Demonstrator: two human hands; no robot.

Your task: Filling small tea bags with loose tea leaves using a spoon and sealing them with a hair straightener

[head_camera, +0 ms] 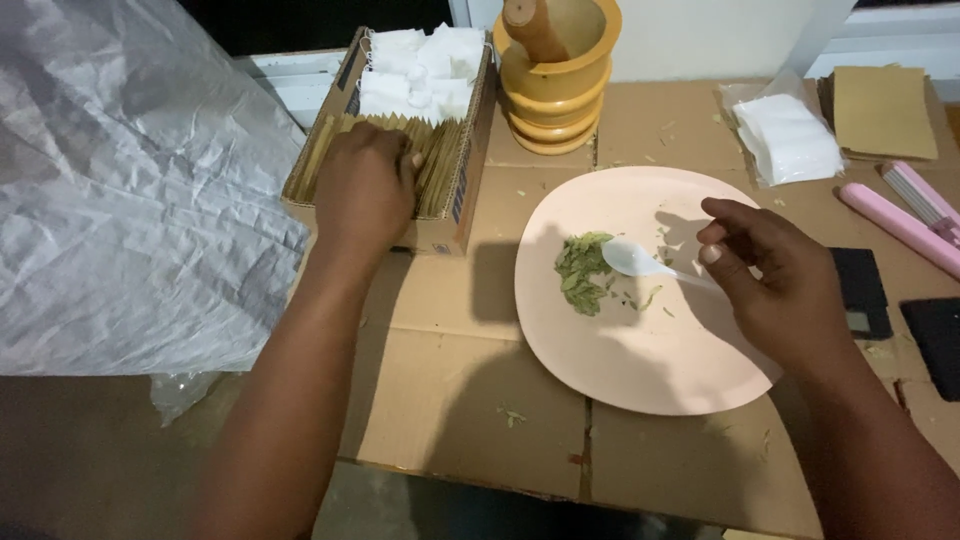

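Observation:
My left hand (pixel 365 185) reaches into a cardboard box (pixel 455 200) at the upper left, fingers down among a row of brown paper envelopes (pixel 440 165); whether it grips one is hidden. White sachets (pixel 420 65) fill the box's far end. My right hand (pixel 775 275) pinches the handle of a white plastic spoon (pixel 632 258) over a pale pink plate (pixel 640 350). The spoon's bowl lies beside a small heap of crushed green dried leaves (pixel 582 272) on the plate.
A yellow wooden mortar with pestle (pixel 555 75) stands behind the plate. A bag of white sachets (pixel 790 138), brown envelopes (pixel 882 110), a pink sealer tool (pixel 905 215) and a black scale (pixel 862 290) lie right. Crinkled plastic sheet (pixel 120 190) covers the left.

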